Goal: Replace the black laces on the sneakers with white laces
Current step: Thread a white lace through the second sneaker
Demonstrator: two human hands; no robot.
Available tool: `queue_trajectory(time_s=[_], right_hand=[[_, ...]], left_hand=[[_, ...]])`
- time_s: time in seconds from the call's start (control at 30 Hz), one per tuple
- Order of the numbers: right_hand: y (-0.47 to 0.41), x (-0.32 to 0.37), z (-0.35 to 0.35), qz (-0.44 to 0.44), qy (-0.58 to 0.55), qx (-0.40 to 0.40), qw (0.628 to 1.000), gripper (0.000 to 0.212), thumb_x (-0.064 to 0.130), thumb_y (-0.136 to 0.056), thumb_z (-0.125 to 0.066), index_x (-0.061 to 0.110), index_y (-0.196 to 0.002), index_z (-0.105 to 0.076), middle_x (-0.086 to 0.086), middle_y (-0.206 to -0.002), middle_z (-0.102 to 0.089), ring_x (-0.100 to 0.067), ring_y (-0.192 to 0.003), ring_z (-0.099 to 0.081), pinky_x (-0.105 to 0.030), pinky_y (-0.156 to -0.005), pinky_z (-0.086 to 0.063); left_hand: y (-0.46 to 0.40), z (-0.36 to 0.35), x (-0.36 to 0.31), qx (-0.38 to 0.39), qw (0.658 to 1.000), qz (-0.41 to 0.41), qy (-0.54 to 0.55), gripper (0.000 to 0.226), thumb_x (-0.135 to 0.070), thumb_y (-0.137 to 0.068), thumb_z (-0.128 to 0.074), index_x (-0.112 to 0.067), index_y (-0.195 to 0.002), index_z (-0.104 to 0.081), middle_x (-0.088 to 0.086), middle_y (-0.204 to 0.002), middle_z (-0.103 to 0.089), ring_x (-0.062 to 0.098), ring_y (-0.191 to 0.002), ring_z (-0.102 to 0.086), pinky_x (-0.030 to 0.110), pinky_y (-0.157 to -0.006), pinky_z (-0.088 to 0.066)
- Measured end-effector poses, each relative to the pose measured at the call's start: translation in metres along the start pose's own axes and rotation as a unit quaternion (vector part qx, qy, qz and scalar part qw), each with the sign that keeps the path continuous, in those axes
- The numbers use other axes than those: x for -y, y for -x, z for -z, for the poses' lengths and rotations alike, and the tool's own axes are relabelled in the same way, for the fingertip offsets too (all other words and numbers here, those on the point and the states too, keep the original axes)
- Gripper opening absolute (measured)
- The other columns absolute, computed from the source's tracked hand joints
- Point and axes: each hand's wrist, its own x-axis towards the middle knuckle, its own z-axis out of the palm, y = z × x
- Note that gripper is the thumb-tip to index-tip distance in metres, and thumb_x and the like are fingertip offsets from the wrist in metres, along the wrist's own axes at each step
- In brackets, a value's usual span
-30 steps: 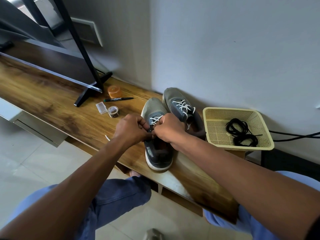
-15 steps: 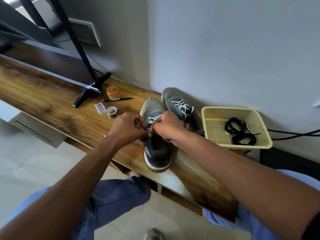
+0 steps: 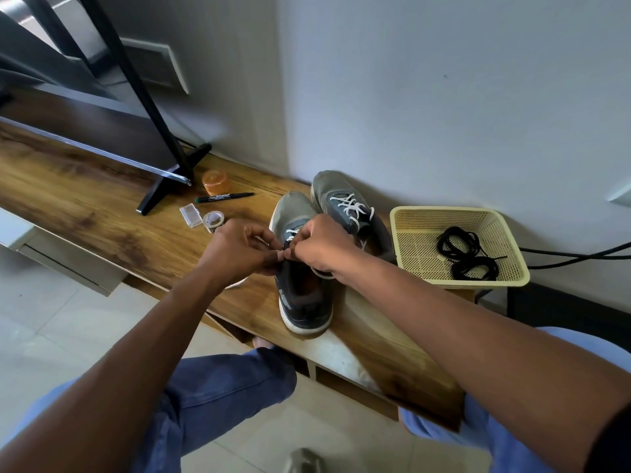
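Two grey sneakers stand on the wooden bench [image 3: 102,213]. The near sneaker [image 3: 300,302] points away from me, its heel at the bench's front edge. Both hands meet over its tongue: my left hand [image 3: 239,249] and my right hand [image 3: 324,245] each pinch the white lace [image 3: 292,233] there with curled fingers. A loop of lace hangs below each hand. The far sneaker [image 3: 345,206] beside the wall is laced in white. Black laces [image 3: 466,252] lie coiled in the yellow basket [image 3: 403,213] to the right.
A black stand foot [image 3: 170,186], an orange cap [image 3: 215,182], a marker pen [image 3: 223,198], a small clear box [image 3: 190,215] and a tape roll [image 3: 213,220] lie left of the shoes. Black cables [image 3: 577,254] run along the wall behind the basket. My knees are below the bench.
Both hands stay pinched together over the near sneaker's tongue, with only small finger shifts on the white lace. The view has drifted slightly.
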Motion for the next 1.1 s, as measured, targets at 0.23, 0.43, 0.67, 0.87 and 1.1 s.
queue_trajectory(time_s=[0.23,0.43,0.67,0.87,1.1], right_hand=[[0.002,-0.001,0.000,0.038,0.054,-0.010,0.998,0.023,0.042,-0.075,-0.084,0.020,-0.080,-0.077,0.009,-0.075,-0.070,-0.020,-0.092,-0.067,-0.040,-0.091,-0.055],[0.002,-0.001,0.006,0.080,0.038,0.003,0.996,0.016,0.035,-0.077,-0.084,0.027,-0.082,-0.072,0.011,-0.089,-0.074,-0.018,-0.100,-0.068,-0.043,-0.096,-0.053],[0.004,-0.005,0.003,0.155,0.069,-0.009,0.985,0.028,0.040,-0.080,-0.081,0.039,-0.107,-0.072,0.010,-0.113,-0.071,-0.023,-0.120,-0.060,-0.045,-0.104,-0.048],[0.003,-0.007,0.009,0.211,0.145,-0.026,0.966,0.037,0.053,-0.079,-0.077,0.046,-0.114,-0.069,0.007,-0.125,-0.060,-0.027,-0.133,-0.045,-0.054,-0.117,-0.026],[0.004,-0.011,0.008,0.224,0.135,-0.048,0.964,0.031,0.054,-0.071,-0.073,0.045,-0.100,-0.071,0.011,-0.108,-0.060,-0.024,-0.122,-0.051,-0.052,-0.111,-0.033]], left_hand=[[-0.001,-0.001,-0.004,0.012,1.000,0.014,0.014,0.012,0.000,-0.086,-0.081,0.001,-0.095,-0.074,0.017,-0.081,-0.078,0.025,-0.076,-0.080,0.024,-0.063,-0.062],[-0.001,0.001,-0.006,0.008,0.997,0.047,0.067,0.005,0.007,-0.093,-0.071,0.007,-0.097,-0.069,0.028,-0.089,-0.076,0.030,-0.078,-0.079,0.027,-0.062,-0.064],[-0.004,0.010,-0.007,-0.069,0.967,0.080,0.233,0.024,0.014,-0.097,-0.048,-0.004,-0.083,-0.058,0.026,-0.084,-0.076,0.036,-0.078,-0.079,0.036,-0.062,-0.065],[-0.004,0.007,-0.010,-0.068,0.954,0.047,0.289,0.022,0.005,-0.104,-0.042,-0.011,-0.092,-0.052,0.025,-0.101,-0.077,0.040,-0.094,-0.078,0.048,-0.079,-0.066],[-0.006,0.036,-0.016,-0.157,0.913,-0.028,0.376,0.022,-0.001,-0.108,-0.040,-0.013,-0.092,-0.051,0.010,-0.076,-0.066,0.027,-0.069,-0.074,0.040,-0.070,-0.065]])
